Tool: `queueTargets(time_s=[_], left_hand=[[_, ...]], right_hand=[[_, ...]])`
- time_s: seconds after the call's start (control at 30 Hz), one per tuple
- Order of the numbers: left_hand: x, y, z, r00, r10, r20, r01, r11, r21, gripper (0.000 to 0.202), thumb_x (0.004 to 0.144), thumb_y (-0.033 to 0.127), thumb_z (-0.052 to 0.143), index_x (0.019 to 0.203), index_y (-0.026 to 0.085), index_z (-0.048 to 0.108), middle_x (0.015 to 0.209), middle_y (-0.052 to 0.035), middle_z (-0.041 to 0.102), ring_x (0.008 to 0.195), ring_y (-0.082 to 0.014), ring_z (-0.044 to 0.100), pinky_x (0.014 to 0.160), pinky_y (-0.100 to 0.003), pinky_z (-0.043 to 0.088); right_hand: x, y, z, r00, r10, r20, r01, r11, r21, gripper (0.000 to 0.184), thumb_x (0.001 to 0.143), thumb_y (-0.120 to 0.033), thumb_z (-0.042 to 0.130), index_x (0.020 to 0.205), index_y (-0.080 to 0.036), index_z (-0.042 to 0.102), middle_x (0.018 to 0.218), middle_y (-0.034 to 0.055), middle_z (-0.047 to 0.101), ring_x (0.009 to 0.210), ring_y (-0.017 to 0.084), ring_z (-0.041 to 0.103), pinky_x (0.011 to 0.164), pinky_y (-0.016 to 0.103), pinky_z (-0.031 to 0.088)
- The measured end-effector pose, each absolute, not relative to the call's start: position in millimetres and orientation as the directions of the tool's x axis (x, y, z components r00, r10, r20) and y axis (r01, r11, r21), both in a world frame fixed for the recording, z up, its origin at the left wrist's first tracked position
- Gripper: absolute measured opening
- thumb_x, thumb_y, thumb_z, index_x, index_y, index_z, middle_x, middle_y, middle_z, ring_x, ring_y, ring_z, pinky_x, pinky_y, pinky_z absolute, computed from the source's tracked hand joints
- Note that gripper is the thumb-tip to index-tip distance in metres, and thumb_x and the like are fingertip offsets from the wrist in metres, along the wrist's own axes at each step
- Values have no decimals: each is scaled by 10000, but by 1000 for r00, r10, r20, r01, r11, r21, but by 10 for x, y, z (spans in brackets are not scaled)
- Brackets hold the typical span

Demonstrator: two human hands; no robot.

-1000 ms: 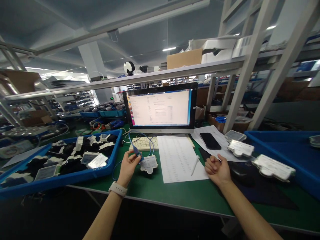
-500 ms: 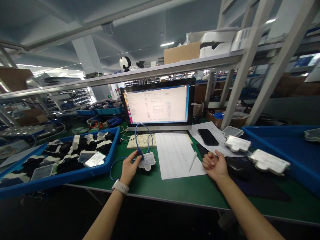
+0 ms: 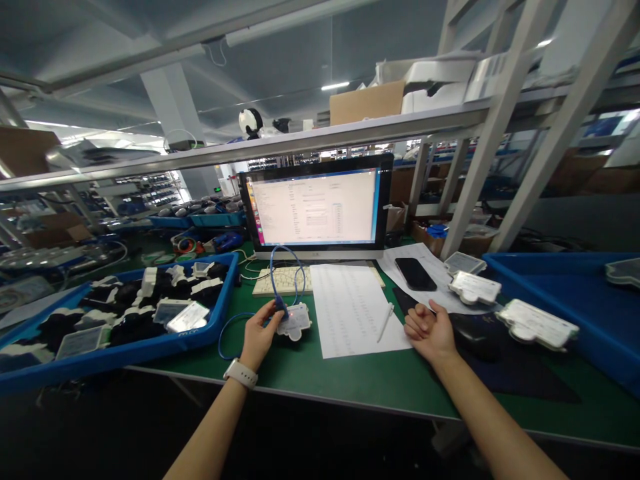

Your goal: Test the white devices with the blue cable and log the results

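Observation:
My left hand [image 3: 261, 330], with a pale watch on its wrist, pinches the blue plug of a looped blue cable [image 3: 273, 267]. That plug meets the left side of a small white module [image 3: 295, 323] lying on the green table [image 3: 320, 380]. A small red light glows on the module. My right hand [image 3: 429, 331] rests half curled, palm up, with nothing in its fingers. It lies at the right edge of a printed sheet [image 3: 345, 320], near a white pen [image 3: 385, 321] and a black computer mouse [image 3: 475, 337].
A monitor [image 3: 315, 210] stands behind a keyboard [image 3: 280, 281]. At left, a blue tray [image 3: 227, 300] holds several black and white parts. On the right are a phone [image 3: 415, 274], white modules [image 3: 537, 324] and another blue bin [image 3: 575, 267]. A shelf [image 3: 310, 139] crosses above.
A red light now shows on the module. My hands keep their places, and the view has shifted very slightly.

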State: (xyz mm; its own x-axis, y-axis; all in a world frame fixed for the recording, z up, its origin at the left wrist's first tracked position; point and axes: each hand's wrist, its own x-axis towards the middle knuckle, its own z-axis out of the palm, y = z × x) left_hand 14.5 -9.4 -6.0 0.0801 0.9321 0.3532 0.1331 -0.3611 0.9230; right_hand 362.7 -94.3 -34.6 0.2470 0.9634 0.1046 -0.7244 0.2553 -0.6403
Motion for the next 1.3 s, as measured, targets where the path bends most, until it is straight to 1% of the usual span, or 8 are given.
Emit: queueTargets(time_s=[0.2,0.37,0.5,0.6,0.7,0.8,1.0,1.3], left_hand=[[151,-116,-97,29,938,344,157,-344,926,482,656,430,673,1048,152,639,998,-94,684,947,-254,632,880,-383,497],[134,-124,-202,6,919,394,170,-390,905,460,619,487,695,968,188,671,1004,-61,689,974,-257,623,934,-396,473],[132,-116,-326,14,879,477,181,-471,863,385,652,481,677,955,244,677,1033,-26,682,982,-242,624,947,-374,472],[141,-125,-371,-3,866,500,173,-492,853,360,664,470,672,956,261,678,1046,-19,678,983,-236,626,943,-361,476],[148,-123,-385,3,872,490,166,-484,859,354,670,472,664,951,258,684,1042,-26,680,987,-241,625,947,-371,472],[150,-116,-387,-2,879,477,165,-471,867,353,671,483,658,939,256,691,1027,-36,685,980,-246,628,951,-377,468],[154,-126,-383,-2,872,489,162,-482,861,331,684,477,649,930,261,692,1034,-43,681,990,-249,626,942,-369,477],[156,-130,-404,10,866,500,161,-495,854,284,718,418,640,946,257,692,1059,-44,672,1009,-244,615,951,-377,470]], right_hand=[[3564,-940,-291,301,942,147,-621,311,-719,302,744,-416,574,540,-204,510,357,-90,303,284,48,184,263,155,218],[3510,-1073,-261,462,856,234,-329,410,-850,330,771,-446,557,546,-213,492,380,-90,291,301,56,190,273,164,188],[3757,-1341,-127,602,716,353,25,426,-904,227,717,-358,682,588,-211,566,467,-60,409,403,77,348,362,180,306],[4098,-1553,-70,615,654,440,240,377,-895,154,604,-290,774,672,-231,649,640,-13,550,606,141,503,556,241,450],[4432,-1642,-223,472,651,594,696,139,-704,298,609,-438,728,851,-270,687,936,48,640,938,275,554,844,419,450],[4637,-1622,-499,328,713,620,883,2,-469,411,729,-548,563,1025,-274,644,1105,78,610,1044,304,549,915,491,424],[4709,-1581,-737,241,773,586,956,-86,-281,475,765,-581,467,1135,-315,600,1232,65,550,1072,296,562,863,460,495],[4735,-1592,-695,182,829,529,965,-49,-256,475,805,-540,434,1182,-293,583,1257,74,541,1095,283,556,863,415,509]])
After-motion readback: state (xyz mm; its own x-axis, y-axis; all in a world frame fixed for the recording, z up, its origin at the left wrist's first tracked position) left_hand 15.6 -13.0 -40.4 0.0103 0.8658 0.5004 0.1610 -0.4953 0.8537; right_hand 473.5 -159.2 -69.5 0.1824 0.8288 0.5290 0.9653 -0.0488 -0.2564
